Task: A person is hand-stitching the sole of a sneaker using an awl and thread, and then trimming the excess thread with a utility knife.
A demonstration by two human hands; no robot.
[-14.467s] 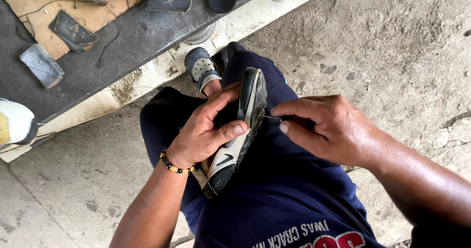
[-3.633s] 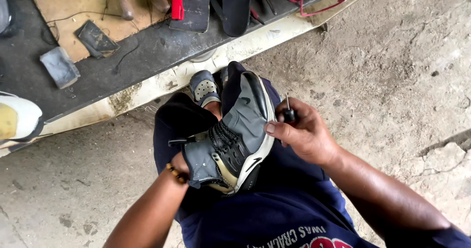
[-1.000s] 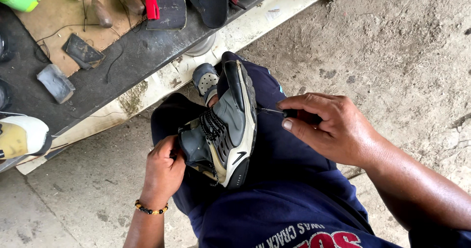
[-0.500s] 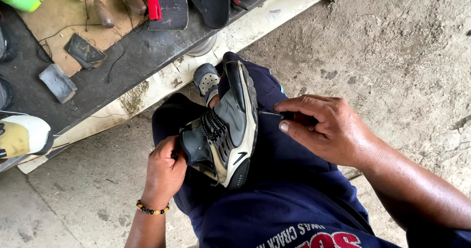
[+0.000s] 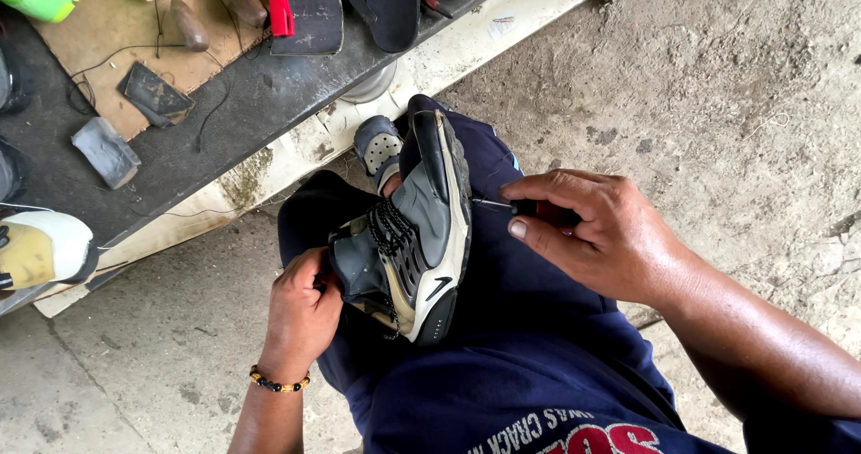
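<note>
Since half a second ago little has shifted: the awl tip sits a touch closer to the sole edge, and both hands keep their places. On the far left, a bench carries scraps and tools within reach. The left hand is clamped on the heel end of the shoe, pinning it on its side across the lap so the sole edge faces right. The right hand is closed around an awl, its thin point touching that edge, lined up with the seam.
</note>
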